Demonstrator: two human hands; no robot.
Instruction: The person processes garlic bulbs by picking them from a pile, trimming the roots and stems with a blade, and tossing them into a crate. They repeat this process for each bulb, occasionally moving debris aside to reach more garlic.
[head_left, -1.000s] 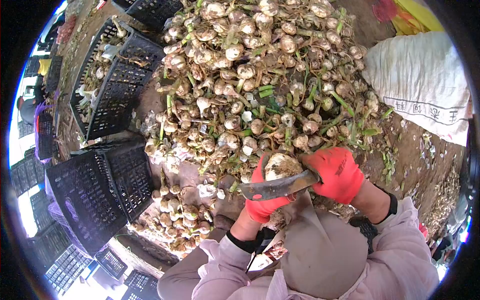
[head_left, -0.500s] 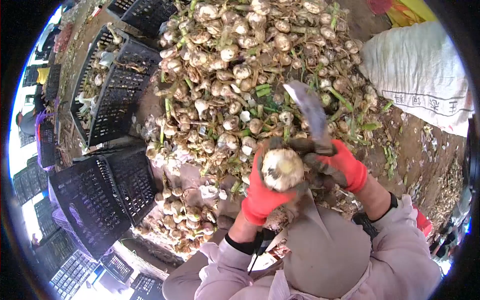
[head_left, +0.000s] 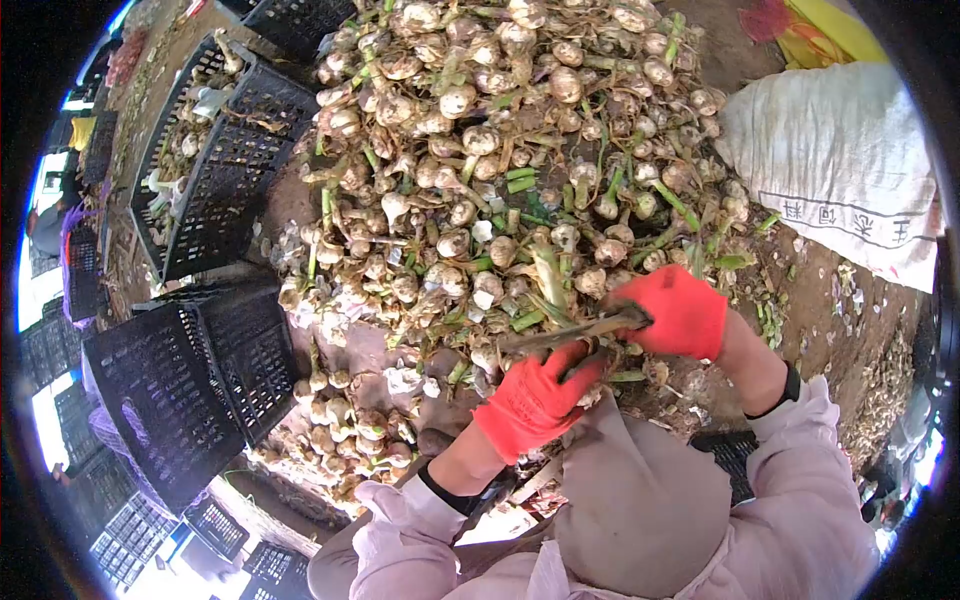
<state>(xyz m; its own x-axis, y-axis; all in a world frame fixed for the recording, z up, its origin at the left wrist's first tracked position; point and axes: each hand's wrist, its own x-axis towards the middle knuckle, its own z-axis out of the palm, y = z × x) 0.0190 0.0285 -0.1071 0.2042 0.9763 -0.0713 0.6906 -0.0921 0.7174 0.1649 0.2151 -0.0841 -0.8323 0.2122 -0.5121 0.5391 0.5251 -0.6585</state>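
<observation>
My left hand (head_left: 535,400), in a red glove, is closed with its back toward me. The garlic bulb in it is hidden behind the fingers. My right hand (head_left: 680,312), also red-gloved, grips a knife (head_left: 570,333) by its handle. The blade points left, edge-on to me, and lies right over the fingers of my left hand. A pale green garlic stalk (head_left: 549,272) slants up just beyond the blade. Ahead of both hands spreads a large heap of garlic (head_left: 450,190) with roots and cut stalks.
Black plastic crates (head_left: 165,395) stand at the left, and another crate (head_left: 235,165) behind them holds some garlic. A smaller pile of garlic bulbs (head_left: 345,430) lies near my left forearm. At the right lies a white woven sack (head_left: 830,150) with printed characters.
The knife has swung down from pointing away to lying across, over my left hand. My left hand has turned over and lowered, hiding the garlic bulb that was facing up.
</observation>
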